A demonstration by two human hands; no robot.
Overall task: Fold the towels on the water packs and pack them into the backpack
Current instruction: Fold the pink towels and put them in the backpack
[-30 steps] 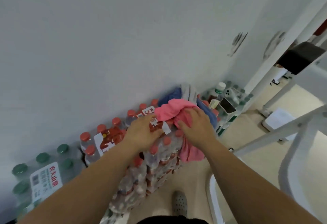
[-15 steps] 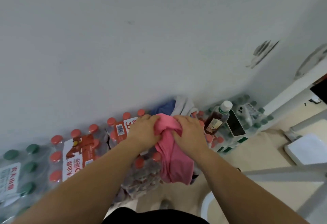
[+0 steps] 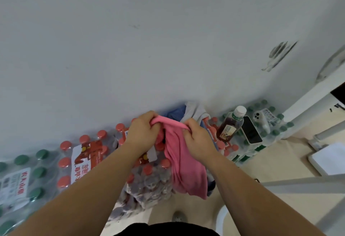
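Observation:
A pink towel [image 3: 183, 163] hangs in front of the red-capped water packs [image 3: 89, 159], held up by its top edge. My left hand [image 3: 143, 130] grips the left part of that edge and my right hand [image 3: 196, 138] grips the right part, the two hands close together. Behind them a blue towel [image 3: 176, 110] and a grey towel [image 3: 195, 110] lie bunched on the packs against the wall. The backpack is not in view.
Green-capped water packs [image 3: 20, 178] stand at the far left and more sit at the right [image 3: 270, 123]. A brown drink bottle [image 3: 230, 125] and a dark phone [image 3: 251, 132] rest on the right packs. White frame bars [image 3: 306, 185] cross the lower right; a white wall is straight ahead.
Both hands lifted the pink towel off the packs and took its top edge; it now hangs down. The view shifted, showing more wall and the packs lower.

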